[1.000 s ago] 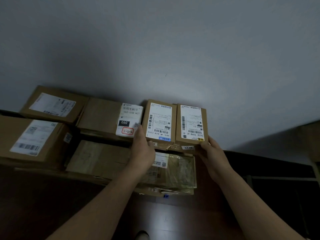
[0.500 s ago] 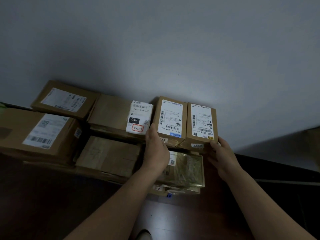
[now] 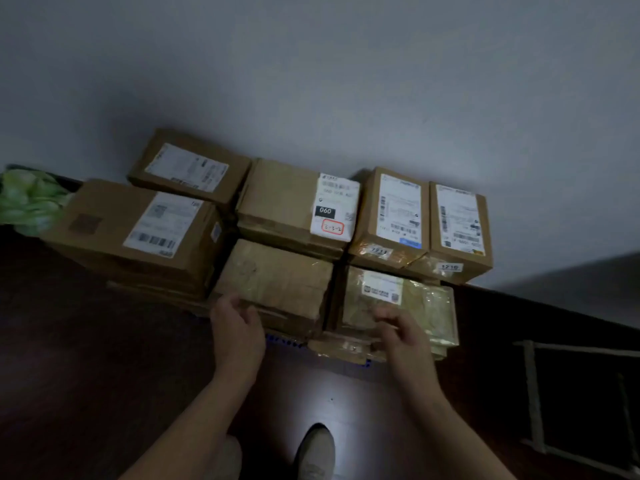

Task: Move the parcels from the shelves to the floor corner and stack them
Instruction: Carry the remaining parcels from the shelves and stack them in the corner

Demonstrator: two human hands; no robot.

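Left fingers [image 3: 231, 302]: loosely curled, holding nothing, tips just short of the near edge of the tape-wrapped box [image 3: 277, 275].
Right fingers [image 3: 388, 315]: also slack and empty, somewhat blurred, hanging over the near edge of the glossy film-wrapped parcel [image 3: 415, 299]. Whether they touch it I cannot tell.
Hands: left hand [image 3: 239, 330] at 7 o'clock from the stack's middle, right hand [image 3: 407, 336] at 5 o'clock, apart from each other.
Parcels: stacked on the dark floor [image 3: 86, 358] against the wall [image 3: 346, 81]. Two small labelled boxes [image 3: 396, 216] sit side by side on top at 1 o'clock, touching; the 060-labelled box [image 3: 287, 202] is just beside them at 12; a large box [image 3: 138, 233] at 10.
Step in hand: the stack looks settled and both hands are free, so this reads as the gap between one placing and the next fetch.
Next move: probably a turn away to the shelves for another parcel. It calls for no grip yet, only clearing the hands without nudging the top boxes.
Edges: the rightmost small box overhangs slightly at 2 o'clock and could tip if knocked.
Open room: bare floor at 6 to 8 o'clock around the shoe [image 3: 317, 452]. A pale frame [image 3: 535, 393] crowds 4 o'clock, and a green bag [image 3: 27, 199] sits at 9.
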